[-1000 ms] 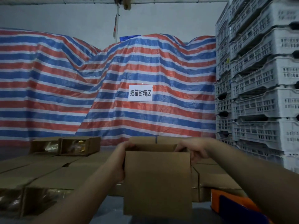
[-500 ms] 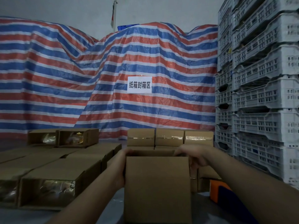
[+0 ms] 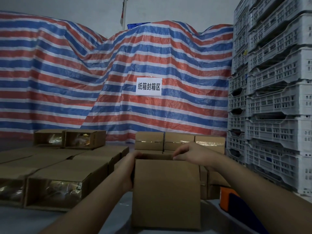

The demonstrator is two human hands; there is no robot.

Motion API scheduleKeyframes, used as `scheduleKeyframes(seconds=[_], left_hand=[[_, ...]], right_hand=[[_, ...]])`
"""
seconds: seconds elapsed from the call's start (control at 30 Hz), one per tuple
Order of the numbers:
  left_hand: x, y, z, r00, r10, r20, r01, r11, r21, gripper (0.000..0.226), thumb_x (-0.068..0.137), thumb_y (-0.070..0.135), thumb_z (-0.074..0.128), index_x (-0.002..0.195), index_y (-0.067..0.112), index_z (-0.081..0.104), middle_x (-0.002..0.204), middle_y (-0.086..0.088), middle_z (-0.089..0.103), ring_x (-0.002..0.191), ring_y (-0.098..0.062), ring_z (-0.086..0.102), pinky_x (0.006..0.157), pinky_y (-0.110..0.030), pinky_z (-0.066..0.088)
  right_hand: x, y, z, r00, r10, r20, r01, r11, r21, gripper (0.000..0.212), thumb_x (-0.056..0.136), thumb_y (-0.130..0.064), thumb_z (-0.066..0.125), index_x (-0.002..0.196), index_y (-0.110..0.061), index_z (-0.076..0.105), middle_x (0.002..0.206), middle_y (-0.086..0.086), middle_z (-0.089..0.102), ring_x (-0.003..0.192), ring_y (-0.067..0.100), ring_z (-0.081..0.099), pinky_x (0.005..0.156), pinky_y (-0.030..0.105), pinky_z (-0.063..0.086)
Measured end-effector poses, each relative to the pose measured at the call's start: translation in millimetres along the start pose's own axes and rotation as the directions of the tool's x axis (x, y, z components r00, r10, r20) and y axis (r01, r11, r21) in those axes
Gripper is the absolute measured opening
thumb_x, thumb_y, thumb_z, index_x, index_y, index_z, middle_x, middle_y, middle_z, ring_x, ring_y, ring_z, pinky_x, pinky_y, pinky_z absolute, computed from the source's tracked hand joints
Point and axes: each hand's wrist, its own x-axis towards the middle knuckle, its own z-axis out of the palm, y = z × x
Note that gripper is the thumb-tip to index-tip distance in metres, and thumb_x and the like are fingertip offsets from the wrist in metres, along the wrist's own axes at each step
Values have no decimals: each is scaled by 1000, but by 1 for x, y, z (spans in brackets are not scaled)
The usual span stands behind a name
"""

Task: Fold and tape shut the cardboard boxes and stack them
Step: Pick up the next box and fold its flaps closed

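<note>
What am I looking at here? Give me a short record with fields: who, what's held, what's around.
who: a person, seen from their own head camera
left hand: grips the left side of the open box
right hand: holds the box's top far edge
box state: top open, not taped
left of it: rows of boxes
behind it: taped boxes
right: stacked grey crates
backdrop: striped tarp with a paper sign

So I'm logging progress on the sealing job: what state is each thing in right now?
box in hands: upright, top open, untaped
left hand: grips the box's left side
right hand: fingers curled over the box's top rim
boxes at left: lying on their sides, ends taped
back row boxes: taped shut
crates: stacked
</note>
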Motion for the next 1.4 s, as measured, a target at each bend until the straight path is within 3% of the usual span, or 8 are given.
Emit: scheduleKeyframes(seconds=[0.33, 0.43, 0.53, 0.73, 0.87, 1.03, 1.23, 1.4], left_hand=[[-6, -17, -8, 997, 49, 65, -39, 989, -145, 32, 82, 37, 60, 77, 7, 70, 75, -9, 64, 63, -20, 62, 66, -33, 47], [-9, -17, -9, 994, 94, 54, -85, 983, -161, 28, 87, 28, 61, 104, 7, 65, 80, -12, 54, 71, -24, 51, 67, -33, 38], [-13, -14, -4, 991, 129, 27, -129, 992, 3, 19, 97, 22, 56, 112, 13, 63, 101, -17, 66, 93, -33, 60, 79, -40, 47], [-16, -20, -7, 994, 41, 97, -64, 965, 254, 21, 102, 13, 46, 90, 1, 58, 88, -17, 56, 79, -25, 52, 70, -26, 41], [-7, -9, -17, 946, 323, 34, -313, 879, 358, 19, 95, 12, 57, 107, 20, 70, 115, -2, 64, 105, -23, 62, 82, -33, 51], [-1, 0, -21, 933, 318, 170, -361, 840, 404, 50, 95, 61, 34, 97, 34, 76, 104, 5, 75, 106, -16, 66, 99, -40, 43], [9, 2, -17, 966, 196, 167, -242, 913, 327, 46, 101, 52, 38, 101, 29, 78, 105, -2, 75, 105, -20, 68, 109, -48, 38], [7, 10, -22, 952, 119, 282, -211, 923, 322, 45, 89, 49, 56, 119, 19, 69, 113, -6, 73, 111, -23, 66, 109, -44, 37]], right_hand=[[0, -3, -4, 994, 57, 92, -55, 998, -24, 29, 87, -48, 71, 114, -40, 63, 125, -11, 61, 116, 9, 54, 106, 37, 46], [-1, -4, -4, 995, 61, 85, -58, 998, -39, 40, 87, -49, 70, 123, -35, 63, 126, -11, 61, 116, 8, 54, 106, 36, 45], [-2, -4, -3, 995, 58, 82, -55, 998, -42, 43, 87, -50, 70, 126, -33, 62, 126, -11, 60, 115, 7, 54, 105, 35, 45], [-6, -7, -3, 996, 57, 73, -54, 998, -42, 41, 89, -49, 69, 125, -33, 62, 124, -12, 59, 117, 9, 53, 106, 35, 44], [-7, -7, -3, 996, 62, 70, -60, 998, -29, 39, 89, -48, 69, 124, -34, 62, 127, -10, 60, 118, 10, 53, 107, 37, 44], [-7, -4, -2, 997, 56, 57, -58, 998, 27, 34, 89, -46, 69, 121, -33, 64, 124, -10, 60, 115, 8, 53, 98, 29, 45], [-11, 1, 2, 1000, 25, -14, -22, 978, 206, 21, 91, -38, 69, 111, -33, 69, 115, -13, 64, 110, 7, 55, 85, 21, 42], [-27, 27, 13, 905, 255, -340, 29, 760, 649, 18, 99, -25, 58, 109, -20, 71, 110, -1, 73, 108, 16, 64, 99, 38, 47]])
